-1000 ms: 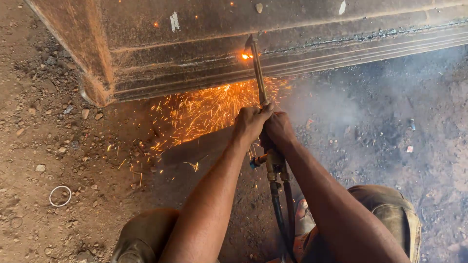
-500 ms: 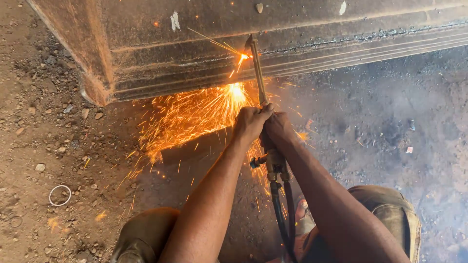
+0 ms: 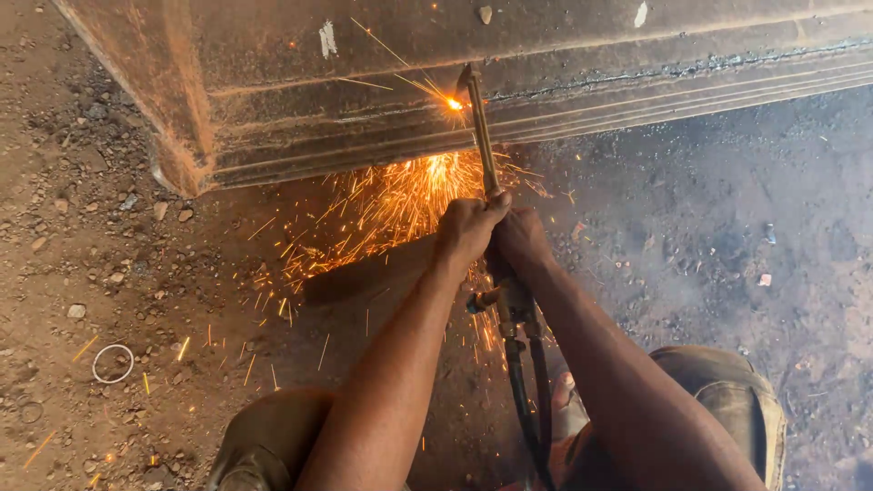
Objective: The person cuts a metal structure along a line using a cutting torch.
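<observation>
Both hands were clamped on the cutting torch (image 3: pixel 484 155), the left hand (image 3: pixel 466 232) and the right hand (image 3: pixel 520 241) pressed side by side around its brass tube just above the valve body. The tip sat against the rusty steel beam (image 3: pixel 546 64), where a bright flame point threw sparks (image 3: pixel 400 205) down onto the dirt ground (image 3: pixel 118 236) — the cut looked to be midway along a seam (a rough dark line ran off to the right of the tip). Carrying it on would, I judge, call for a steady creep of the tip along that line. The hoses (image 3: pixel 532 400) trailed back between the knees. A small wire ring (image 3: pixel 113 363) lay well to the left; smoke hazed the right side — nothing blocked the torch.
</observation>
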